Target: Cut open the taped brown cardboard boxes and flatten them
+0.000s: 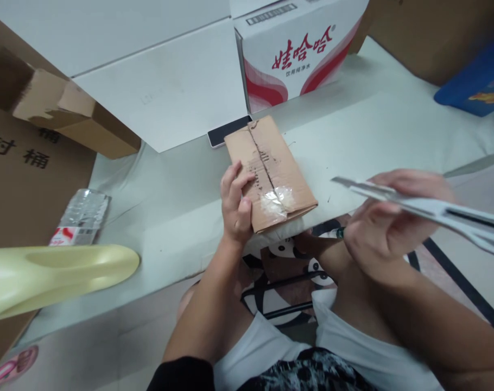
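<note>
Left fingers [233, 176] grip carton [282, 163], print illegible; right fingers [380, 210] hold blade [356, 188]; white box [308, 70] reads 娃哈哈 饮用纯净水.

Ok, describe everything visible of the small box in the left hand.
The small box is flat, rectangular and apparently brown cardboard, with a lengthwise seam and dark marks on its upper face. Clear, shiny tape crosses the seam at the near end. It is turned aslant near the front of the pale table, the left hand gripping its left side; whether it rests there is unclear.
</note>
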Available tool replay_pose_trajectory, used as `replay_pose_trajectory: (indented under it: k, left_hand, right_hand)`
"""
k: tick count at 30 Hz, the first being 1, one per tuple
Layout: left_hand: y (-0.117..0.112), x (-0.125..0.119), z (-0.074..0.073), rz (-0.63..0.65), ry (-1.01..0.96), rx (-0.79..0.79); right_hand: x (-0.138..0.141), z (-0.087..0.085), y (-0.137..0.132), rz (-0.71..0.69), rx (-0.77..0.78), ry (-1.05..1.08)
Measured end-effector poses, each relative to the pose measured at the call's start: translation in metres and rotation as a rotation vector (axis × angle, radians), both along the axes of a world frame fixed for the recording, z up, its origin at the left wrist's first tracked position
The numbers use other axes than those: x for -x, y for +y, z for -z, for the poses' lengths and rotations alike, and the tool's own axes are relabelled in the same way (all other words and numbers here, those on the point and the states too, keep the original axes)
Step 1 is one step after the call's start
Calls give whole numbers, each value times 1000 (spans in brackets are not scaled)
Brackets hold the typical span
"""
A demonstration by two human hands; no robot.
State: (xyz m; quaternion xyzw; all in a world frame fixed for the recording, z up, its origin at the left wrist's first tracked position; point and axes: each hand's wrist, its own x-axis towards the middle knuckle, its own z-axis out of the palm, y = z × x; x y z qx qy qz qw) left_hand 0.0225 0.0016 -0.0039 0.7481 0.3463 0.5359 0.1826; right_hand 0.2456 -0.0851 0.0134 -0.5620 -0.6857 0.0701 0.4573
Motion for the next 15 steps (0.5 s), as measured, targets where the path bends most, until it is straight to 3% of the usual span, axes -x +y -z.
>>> replay_pose_trajectory:
  k: [4, 7, 10, 15]
  left_hand:
    - [-15, -2, -14, -49, -12, -139]
    - [-25, -6, -23, -5, 114, -196]
    - [-30, -10, -24, 53, 177, -95]
    - [-28, -8, -16, 49, -48, 106]
  right_hand:
    - [-12, 0, 35, 97, 83, -66]
    - [-19, 5, 52, 194, 157, -104]
    - [-22, 14, 60, 292, 296, -170]
    - [-15, 21, 64, 289, 609, -377]
